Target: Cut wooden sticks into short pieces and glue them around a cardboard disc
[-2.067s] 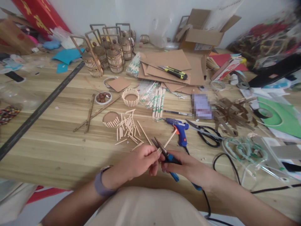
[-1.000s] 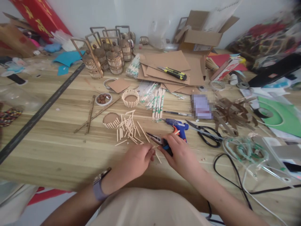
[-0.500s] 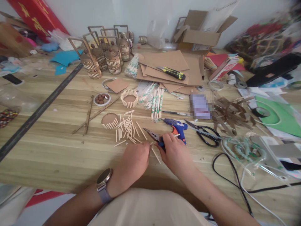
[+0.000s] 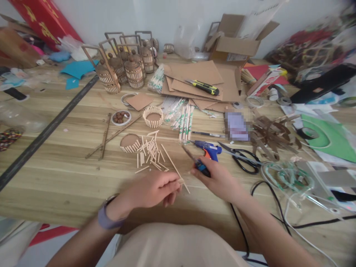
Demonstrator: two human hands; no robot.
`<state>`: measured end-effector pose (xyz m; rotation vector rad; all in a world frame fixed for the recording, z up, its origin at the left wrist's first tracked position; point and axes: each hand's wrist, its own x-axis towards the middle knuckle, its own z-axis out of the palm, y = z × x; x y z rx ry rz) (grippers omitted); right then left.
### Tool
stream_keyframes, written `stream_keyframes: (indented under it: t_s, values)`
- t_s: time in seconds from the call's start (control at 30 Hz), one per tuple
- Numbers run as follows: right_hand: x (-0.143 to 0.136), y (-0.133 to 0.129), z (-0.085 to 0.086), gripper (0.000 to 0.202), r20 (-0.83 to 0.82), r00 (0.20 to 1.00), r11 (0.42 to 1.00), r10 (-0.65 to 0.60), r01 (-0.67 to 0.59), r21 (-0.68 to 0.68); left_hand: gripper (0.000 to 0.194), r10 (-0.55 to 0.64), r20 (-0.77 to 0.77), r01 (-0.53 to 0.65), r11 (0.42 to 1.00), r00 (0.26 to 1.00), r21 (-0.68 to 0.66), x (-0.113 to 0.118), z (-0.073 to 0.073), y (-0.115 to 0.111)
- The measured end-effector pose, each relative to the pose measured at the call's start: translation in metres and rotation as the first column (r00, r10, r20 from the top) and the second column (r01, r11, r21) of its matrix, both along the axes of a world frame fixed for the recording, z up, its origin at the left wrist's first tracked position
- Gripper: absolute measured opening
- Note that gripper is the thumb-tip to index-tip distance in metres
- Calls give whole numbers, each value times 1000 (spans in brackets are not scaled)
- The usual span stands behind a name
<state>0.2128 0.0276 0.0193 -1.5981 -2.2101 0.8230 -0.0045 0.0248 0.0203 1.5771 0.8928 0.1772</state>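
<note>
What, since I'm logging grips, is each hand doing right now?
Left hand: fingertips closed on a short wooden stick.
Right hand: closed around the blue-handled pliers.

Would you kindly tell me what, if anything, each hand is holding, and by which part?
The right hand holds the pliers by their handles; the left hand pinches a pale stick, exact part unclear.

2 hands (image 4: 154,187), pliers (image 4: 202,168) — 1, scissors (image 4: 236,153) — 1

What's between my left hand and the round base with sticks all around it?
Loose wooden sticks lie between your left hand and that stick-walled round base, in the head view.
</note>
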Motion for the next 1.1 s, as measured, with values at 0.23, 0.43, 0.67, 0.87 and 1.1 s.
stream_keyframes:
  t_s: [0.23, 0.43, 0.67, 0.87, 1.1]
  values:
    - [-4, -10, 16, 14, -148, 989, 999, 20, -25, -33, 46, 331, 135, -277, 909, 934, -313, 15, -14, 3]
    - [-9, -12, 4, 9, -180, 984, 1000, 6, -9, -15, 51, 273, 190, -193, 914, 943, -356, 22, -18, 2]
    - [-10, -13, 4, 27, -211, 973, 995, 96, -101, -11, 52, 276, 221, -171, 901, 936, -399, 23, -19, 1]
    - [-8, -11, 0, 25, -237, 962, 990, 138, -136, 28, 50, 285, 224, -139, 852, 932, -505, 21, -17, 0]
    - [-10, -20, -9, 37, -154, 987, 946, 43, 10, 323, 31, 512, 147, -354, 747, 847, -562, 27, -20, 1]
